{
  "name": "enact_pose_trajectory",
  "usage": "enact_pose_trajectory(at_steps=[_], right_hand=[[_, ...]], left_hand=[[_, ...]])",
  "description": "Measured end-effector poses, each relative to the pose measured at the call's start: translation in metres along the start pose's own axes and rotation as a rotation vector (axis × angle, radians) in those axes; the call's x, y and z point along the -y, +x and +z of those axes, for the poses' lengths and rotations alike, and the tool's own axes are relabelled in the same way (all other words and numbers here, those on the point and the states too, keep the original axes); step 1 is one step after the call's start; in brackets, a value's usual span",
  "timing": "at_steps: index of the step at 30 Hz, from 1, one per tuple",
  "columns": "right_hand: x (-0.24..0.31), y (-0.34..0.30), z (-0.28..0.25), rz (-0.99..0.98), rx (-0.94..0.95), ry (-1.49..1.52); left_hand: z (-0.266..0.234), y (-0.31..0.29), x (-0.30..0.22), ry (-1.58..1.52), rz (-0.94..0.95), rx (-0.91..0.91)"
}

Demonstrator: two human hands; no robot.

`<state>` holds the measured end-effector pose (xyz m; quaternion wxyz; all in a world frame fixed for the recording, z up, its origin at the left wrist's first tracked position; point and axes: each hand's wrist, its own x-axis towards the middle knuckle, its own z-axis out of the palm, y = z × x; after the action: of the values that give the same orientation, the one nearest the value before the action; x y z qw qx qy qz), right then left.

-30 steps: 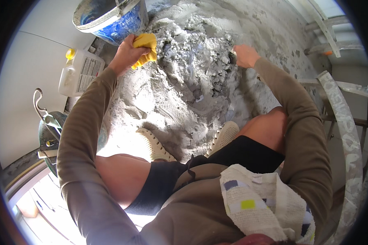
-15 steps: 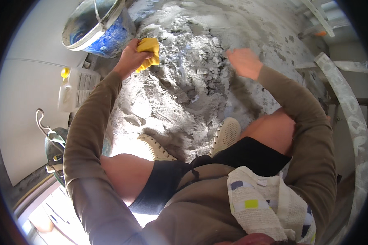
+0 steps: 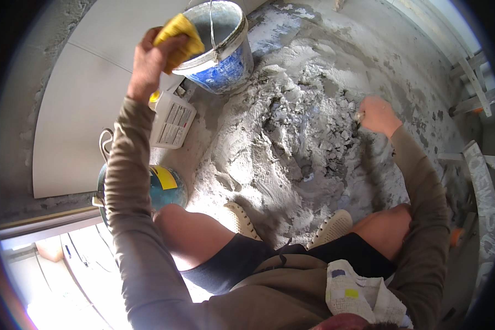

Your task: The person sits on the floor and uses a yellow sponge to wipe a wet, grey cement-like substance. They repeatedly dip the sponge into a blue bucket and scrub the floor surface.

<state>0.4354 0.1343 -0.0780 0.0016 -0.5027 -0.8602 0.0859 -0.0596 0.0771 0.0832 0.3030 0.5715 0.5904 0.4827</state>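
Carried since the earlier frame from the blue bucket's right to its left, one yellow cloth was held bunched in the left hand. A firm grip, clear of the powder, was judged advisable. At the grey mound's right edge, the right hand was curled, contents undetermined. Counted: one bucket, one mound, one canister, two shoes.
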Motion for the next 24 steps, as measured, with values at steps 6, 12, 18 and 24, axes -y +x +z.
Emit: enact_pose_trajectory(at_steps=[6, 12, 18, 24], right_hand=[[0.024, 0.014, -0.017, 0.102, 0.172, 0.034], [0.005, 0.009, 0.008, 0.071, 0.028, 0.067], [0.006, 0.001, 0.005, 0.169, 0.083, 0.101], [0.012, 0.004, 0.004, 0.171, 0.132, 0.026]], left_hand=[[-0.047, 0.131, 0.120, 0.435, -0.273, 0.046], [-0.032, 0.184, 0.216, 1.018, -0.317, 0.335], [-0.012, 0.198, 0.267, 1.323, -0.409, 0.452], [-0.018, 0.200, 0.308, 1.291, -0.587, 0.673]])
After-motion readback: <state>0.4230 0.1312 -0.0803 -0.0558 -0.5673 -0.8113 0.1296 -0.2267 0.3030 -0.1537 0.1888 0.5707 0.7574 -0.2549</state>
